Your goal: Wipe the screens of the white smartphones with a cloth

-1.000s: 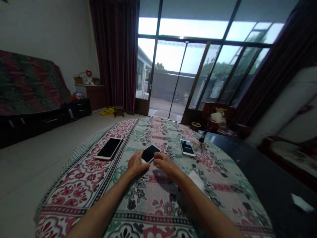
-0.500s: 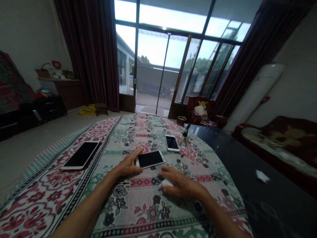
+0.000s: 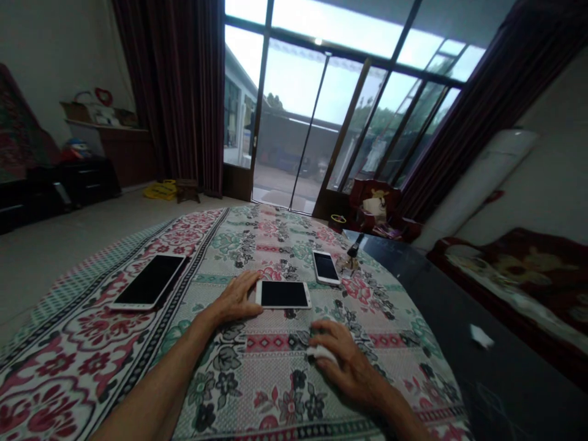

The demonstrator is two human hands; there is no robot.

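Note:
A white-framed smartphone [image 3: 285, 294] with a dark screen lies face up on the patterned tablecloth [image 3: 275, 380]. My left hand [image 3: 235, 299] grips its left end, fingers at the far corner and thumb at the near one. Closer to me and to the right, my right hand [image 3: 346, 361] is closed on a crumpled white tissue [image 3: 323, 353], just above the cloth and apart from the phone. Beyond it lies a second white phone [image 3: 326, 267], set at a slant. A larger white-edged phone [image 3: 150, 282] rests face up at the left.
A small object with a black upright part [image 3: 355, 246] stands beside the second phone. To the right runs a dark glossy tabletop [image 3: 441, 306] with a crumpled white scrap [image 3: 481, 336]. Wooden seats stand beyond, and glass doors are at the back.
The held phone has turned from slanted to nearly level across my view. My right hand with the tissue has drawn back toward me and right, away from the phone.

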